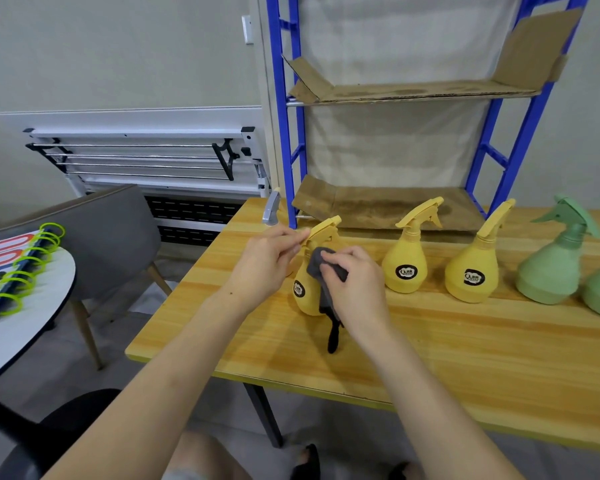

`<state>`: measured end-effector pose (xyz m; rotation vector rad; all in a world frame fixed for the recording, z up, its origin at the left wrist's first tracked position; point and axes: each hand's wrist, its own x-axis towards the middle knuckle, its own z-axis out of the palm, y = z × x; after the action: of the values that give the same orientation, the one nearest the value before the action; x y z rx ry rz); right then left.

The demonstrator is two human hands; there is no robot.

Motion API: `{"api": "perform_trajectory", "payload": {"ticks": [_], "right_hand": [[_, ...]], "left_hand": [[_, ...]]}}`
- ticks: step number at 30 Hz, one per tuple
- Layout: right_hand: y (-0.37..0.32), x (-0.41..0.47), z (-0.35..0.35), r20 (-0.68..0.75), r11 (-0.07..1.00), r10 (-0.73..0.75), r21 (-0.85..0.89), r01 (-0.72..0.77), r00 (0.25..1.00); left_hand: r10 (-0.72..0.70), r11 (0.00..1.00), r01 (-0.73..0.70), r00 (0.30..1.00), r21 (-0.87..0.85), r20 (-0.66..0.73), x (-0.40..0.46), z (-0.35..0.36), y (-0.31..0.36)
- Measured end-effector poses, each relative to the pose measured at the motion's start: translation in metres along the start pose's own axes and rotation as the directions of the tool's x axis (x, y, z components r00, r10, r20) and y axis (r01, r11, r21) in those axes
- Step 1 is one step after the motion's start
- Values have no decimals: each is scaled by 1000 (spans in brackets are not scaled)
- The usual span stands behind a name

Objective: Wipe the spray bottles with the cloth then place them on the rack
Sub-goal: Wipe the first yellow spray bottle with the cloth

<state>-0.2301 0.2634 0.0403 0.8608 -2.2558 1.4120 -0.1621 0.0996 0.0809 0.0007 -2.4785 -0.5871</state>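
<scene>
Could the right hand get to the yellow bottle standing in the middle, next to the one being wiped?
Probably yes. The right hand is beside the middle yellow bottle with bare table between, but it holds the grey cloth, so it is not free.

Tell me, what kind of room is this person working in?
Probably a plain workroom or office corner set up for a tidying job, not a home kitchen. A wooden table holds spray bottles, a blue rack has cardboard-lined shelves, and a grey chair stands nearby.
</scene>
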Motion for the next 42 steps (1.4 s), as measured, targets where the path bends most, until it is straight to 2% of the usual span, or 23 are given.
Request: {"api": "perform_trajectory", "payload": {"ticks": [5,9,15,18,22,27,33,38,42], "right_hand": [[-1,15,-36,-135,995,77,72,-68,988],[4,18,-49,-149,994,98,55,-91,984],[7,29,-36,19,997,56,-54,-55,998],[12,29,-34,61,992,104,-76,-100,993],[18,12,-27,231,968,180,-213,-131,956],[9,6,-44,72,969,222,-132,-211,973],[-4,22,-61,-79,994,107,-17,-109,991],[1,22,-32,17,997,76,-14,-76,997],[15,13,-35,75,987,151,-71,-146,986]], "left_hand": [[-67,998,67,996,-5,58,5,-3,-1],[-102,994,101,995,29,18,8,-4,-3],[-63,994,69,995,86,-74,18,4,11],[-76,993,84,993,88,-89,23,5,8],[-88,991,97,991,95,-101,23,6,3],[-111,985,117,992,123,-57,28,7,6],[-136,985,141,989,100,-57,29,11,4],[-139,985,145,988,90,-73,29,11,3],[-140,987,145,988,69,-67,29,10,2]]}}
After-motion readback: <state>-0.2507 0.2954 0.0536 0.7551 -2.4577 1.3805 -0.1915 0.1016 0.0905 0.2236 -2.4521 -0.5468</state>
